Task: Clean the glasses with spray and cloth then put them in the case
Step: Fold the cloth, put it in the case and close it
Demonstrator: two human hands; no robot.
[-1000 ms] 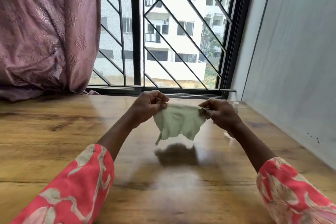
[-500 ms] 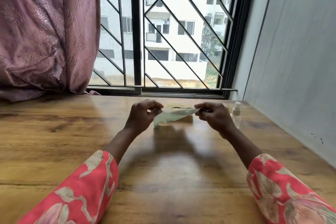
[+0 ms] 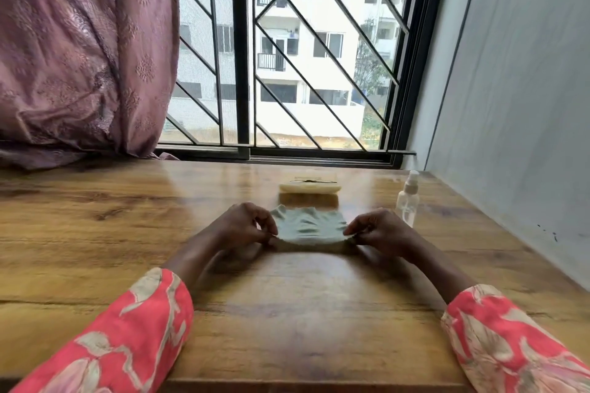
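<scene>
head view: your left hand (image 3: 240, 226) and right hand (image 3: 379, 231) each pinch a near corner of the cloth (image 3: 309, 229), spread flat on the desk (image 3: 95, 233), long axis left-right.

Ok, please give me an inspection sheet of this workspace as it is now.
Surface: wooden table, glossy, bare in front.
Job's things: pale green cloth spread flat; cream case behind it, lid state unclear; clear spray bottle upright at right; glasses not seen.
Clutter: nothing seen.
Hands: left hand and right hand each pinch a cloth edge.
Cables: nothing seen.
Surroundings: barred window, pink curtain, grey wall.
</scene>
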